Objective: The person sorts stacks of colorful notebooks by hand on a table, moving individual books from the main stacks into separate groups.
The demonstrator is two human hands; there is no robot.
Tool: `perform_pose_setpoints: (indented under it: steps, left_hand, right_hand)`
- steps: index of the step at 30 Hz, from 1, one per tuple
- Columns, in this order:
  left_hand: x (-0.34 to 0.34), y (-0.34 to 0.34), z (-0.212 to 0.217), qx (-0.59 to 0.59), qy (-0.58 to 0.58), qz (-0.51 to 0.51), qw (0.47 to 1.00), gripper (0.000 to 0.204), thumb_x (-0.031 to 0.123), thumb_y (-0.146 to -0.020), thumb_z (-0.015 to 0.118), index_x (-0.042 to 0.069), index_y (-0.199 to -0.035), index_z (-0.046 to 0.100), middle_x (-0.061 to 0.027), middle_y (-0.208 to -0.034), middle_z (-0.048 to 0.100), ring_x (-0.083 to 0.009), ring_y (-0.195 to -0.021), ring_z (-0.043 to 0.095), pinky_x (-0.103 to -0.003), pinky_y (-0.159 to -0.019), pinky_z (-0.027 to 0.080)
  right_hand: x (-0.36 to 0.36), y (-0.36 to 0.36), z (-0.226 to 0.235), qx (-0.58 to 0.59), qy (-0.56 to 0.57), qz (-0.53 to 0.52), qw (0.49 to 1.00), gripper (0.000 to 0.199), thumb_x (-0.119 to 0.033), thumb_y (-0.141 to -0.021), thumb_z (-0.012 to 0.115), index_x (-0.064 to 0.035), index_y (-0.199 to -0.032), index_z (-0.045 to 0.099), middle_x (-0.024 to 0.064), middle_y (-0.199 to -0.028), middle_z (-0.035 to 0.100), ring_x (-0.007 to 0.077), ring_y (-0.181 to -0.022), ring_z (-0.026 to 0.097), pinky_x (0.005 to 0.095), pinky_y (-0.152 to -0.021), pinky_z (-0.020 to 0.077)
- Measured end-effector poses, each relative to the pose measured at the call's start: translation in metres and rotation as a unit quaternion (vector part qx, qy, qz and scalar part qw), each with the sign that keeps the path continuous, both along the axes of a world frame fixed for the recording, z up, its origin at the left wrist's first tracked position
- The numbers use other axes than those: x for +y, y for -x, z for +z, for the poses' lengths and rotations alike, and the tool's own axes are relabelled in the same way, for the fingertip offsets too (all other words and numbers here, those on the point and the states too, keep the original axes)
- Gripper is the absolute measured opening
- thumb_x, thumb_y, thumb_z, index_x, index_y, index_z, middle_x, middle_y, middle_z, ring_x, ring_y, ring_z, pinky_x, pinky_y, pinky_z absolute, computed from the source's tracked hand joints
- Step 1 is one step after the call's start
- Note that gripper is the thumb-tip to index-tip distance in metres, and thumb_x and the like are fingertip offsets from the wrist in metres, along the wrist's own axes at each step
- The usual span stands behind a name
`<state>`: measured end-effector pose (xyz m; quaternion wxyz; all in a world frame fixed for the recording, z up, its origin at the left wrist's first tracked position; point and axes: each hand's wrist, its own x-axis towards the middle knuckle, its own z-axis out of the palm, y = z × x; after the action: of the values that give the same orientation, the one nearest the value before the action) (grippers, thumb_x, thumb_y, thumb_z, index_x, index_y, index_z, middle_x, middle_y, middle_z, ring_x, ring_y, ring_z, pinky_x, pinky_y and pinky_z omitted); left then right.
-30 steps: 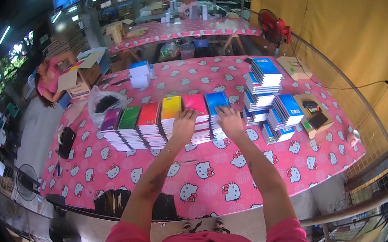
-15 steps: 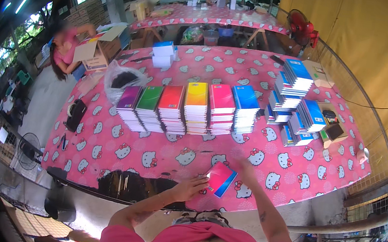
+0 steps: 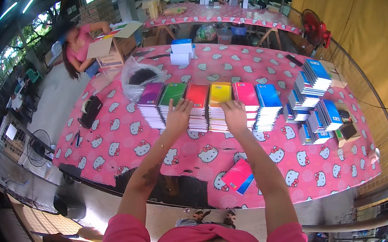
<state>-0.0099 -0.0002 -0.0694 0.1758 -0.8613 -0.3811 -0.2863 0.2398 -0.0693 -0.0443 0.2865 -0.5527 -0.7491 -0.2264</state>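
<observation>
A row of notebook stacks stands across the table: purple (image 3: 151, 92), green (image 3: 173, 92), red (image 3: 197, 93), yellow (image 3: 220, 90), pink (image 3: 245, 93) and blue (image 3: 269, 96). My left hand (image 3: 178, 114) reaches to the near side of the green and red stacks, fingers apart. At the yellow and pink stacks is my right hand (image 3: 234, 116), its fingers spread over their near edges. I see nothing held in either hand. Closer to me, a loose pink notebook (image 3: 237, 174) lies on a blue notebook (image 3: 245, 186), both askew.
More blue notebooks (image 3: 318, 71) are piled at the right, beside an open carton (image 3: 348, 131). A plastic bag (image 3: 135, 81) and black case (image 3: 91, 111) lie left. Beyond them, another person (image 3: 78, 47) stands by a cardboard box (image 3: 107, 51). A red fan (image 3: 314, 26) stands far right.
Both hands have left the loose pink and blue notebooks near the front edge and reached forward to the row of stacks. The view has shifted slightly.
</observation>
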Motion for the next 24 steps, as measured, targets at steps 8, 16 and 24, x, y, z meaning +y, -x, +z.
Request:
perform_pose_setpoints:
  steps: [8,16,24]
  left_hand:
    - [-0.105,-0.007,0.047,-0.165,0.012,-0.163,0.973,0.037,-0.002,-0.081,0.06,0.005,-0.117,0.063,-0.0124,-0.11,0.068,-0.0312,-0.104,0.064,-0.047,-0.097,0.048]
    - [-0.218,-0.064,-0.124,0.004,0.222,-0.373,0.901,0.044,0.01,-0.084,0.059,0.002,-0.127,0.058,-0.0172,-0.132,0.055,-0.0325,-0.127,0.05,-0.049,-0.108,0.039]
    - [-0.034,-0.043,0.025,-0.164,-0.007,0.045,0.985,0.049,-0.001,-0.085,0.051,-0.001,-0.134,0.052,-0.02,-0.138,0.055,-0.037,-0.133,0.047,-0.053,-0.114,0.03]
  right_hand:
    - [-0.235,0.004,-0.079,0.044,0.176,-0.039,0.983,0.042,-0.009,-0.081,0.064,-0.0147,-0.122,0.063,0.0043,-0.11,0.06,0.0243,-0.106,0.058,0.0435,-0.089,0.0426]
    - [-0.22,-0.017,-0.105,0.548,0.029,-0.145,0.824,0.034,-0.002,-0.088,0.062,-0.0007,-0.122,0.055,0.0189,-0.121,0.056,0.0365,-0.112,0.055,0.0429,-0.096,0.0448]
    - [-0.039,-0.069,-0.01,0.096,-0.006,-0.155,0.983,0.053,-0.006,-0.087,0.061,-0.0077,-0.139,0.051,0.015,-0.149,0.046,0.0347,-0.14,0.041,0.0521,-0.114,0.0309]
